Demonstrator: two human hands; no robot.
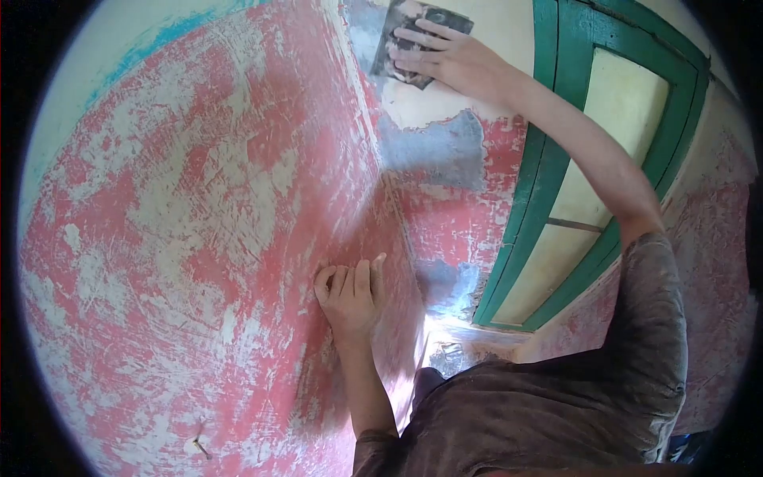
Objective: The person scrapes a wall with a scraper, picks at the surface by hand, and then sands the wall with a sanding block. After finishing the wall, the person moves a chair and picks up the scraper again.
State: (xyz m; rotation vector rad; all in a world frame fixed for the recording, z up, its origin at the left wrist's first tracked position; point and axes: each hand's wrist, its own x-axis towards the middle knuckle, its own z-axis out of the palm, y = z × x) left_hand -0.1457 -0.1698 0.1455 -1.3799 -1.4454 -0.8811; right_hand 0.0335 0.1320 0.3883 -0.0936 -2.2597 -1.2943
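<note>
My right hand (445, 57) is high up at the wall corner, its fingers spread flat over a dark, worn sheet of sandpaper (413, 75). It presses the sheet against the cream and grey patched part of the wall (441, 151). Lower down, my left hand (350, 296) rests against the scraped pink wall (199, 262). Its fingers are curled in, the thumb sticks out to the side, and nothing shows in it.
A green wooden frame with pale panels (548, 167) stands right of the corner, under my right arm. From the pink wall at lower left a small nail or hook (200, 447) juts out. Bright light falls at the foot of the corner.
</note>
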